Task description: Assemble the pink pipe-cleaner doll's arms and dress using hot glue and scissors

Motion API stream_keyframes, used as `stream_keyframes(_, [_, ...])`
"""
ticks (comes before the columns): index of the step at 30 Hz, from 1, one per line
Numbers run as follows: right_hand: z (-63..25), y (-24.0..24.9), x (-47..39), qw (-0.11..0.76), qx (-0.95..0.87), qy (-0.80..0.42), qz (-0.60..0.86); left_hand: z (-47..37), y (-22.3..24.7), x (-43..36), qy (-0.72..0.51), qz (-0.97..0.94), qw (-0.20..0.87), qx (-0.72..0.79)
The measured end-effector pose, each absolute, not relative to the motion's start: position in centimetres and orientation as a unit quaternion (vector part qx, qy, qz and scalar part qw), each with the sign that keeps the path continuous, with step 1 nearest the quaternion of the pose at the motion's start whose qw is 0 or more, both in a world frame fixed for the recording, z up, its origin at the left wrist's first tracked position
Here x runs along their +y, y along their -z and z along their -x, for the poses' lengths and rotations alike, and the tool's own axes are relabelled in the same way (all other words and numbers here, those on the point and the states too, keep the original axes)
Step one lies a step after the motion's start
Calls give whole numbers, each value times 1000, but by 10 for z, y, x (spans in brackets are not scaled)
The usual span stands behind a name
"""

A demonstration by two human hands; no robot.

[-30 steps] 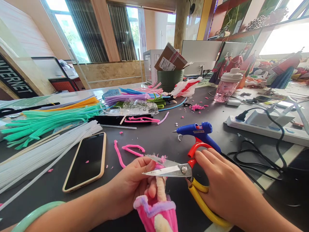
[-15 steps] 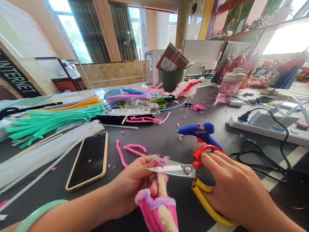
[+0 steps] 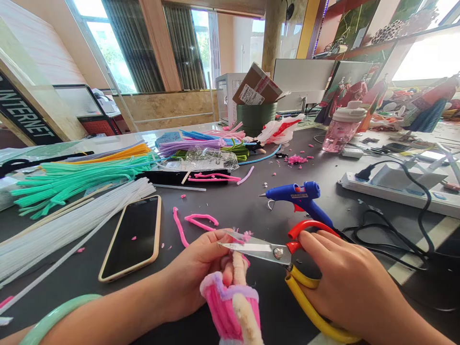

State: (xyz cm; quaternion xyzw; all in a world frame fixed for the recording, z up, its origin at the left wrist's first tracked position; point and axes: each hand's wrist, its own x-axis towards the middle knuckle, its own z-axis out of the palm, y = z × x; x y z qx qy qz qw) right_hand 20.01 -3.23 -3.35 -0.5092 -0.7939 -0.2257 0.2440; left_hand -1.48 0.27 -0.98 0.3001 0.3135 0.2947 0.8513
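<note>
Near the bottom centre, my left hand (image 3: 201,270) is closed round a small figure made of pipe cleaners, with a pink and lilac skirt (image 3: 228,306) and cream limbs. My right hand (image 3: 348,278) grips scissors (image 3: 264,250) by their red and yellow handles. The blades point left, crossing over the figure's upper end by my left fingertips, slightly parted. Pink fluff (image 3: 247,236) clings at the blades. My left thumb hides part of what it pinches. Two bent pink stems (image 3: 179,227) lie just beyond my left hand.
A phone (image 3: 131,237) lies left, beside white stems (image 3: 82,220) and green stems (image 3: 89,175). Beyond the scissors are a blue glue gun (image 3: 296,194), black cables (image 3: 381,230) and a power strip (image 3: 395,187). A pink bottle (image 3: 343,127) stands farther back.
The scissor blades have closed somewhat, and the red handle has shifted slightly right. The figure has tilted and moved a little left in my left hand.
</note>
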Motion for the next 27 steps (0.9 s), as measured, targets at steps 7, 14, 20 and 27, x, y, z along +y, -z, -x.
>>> stream_keyframes(7, [-200,31,-31,240,-806,227,492,17,11,3,-294,-309,850,310])
stream_keyframes(14, [-200,30,-30,240,-815,212,483,16,11,3,-300,-307,850,305])
stream_keyframes(20, [-202,32,-30,233,-812,190,501,15,11,5,-298,-314,852,297])
stream_keyframes(27, [-198,31,-31,225,-799,222,512,14,10,4,-285,-322,855,289])
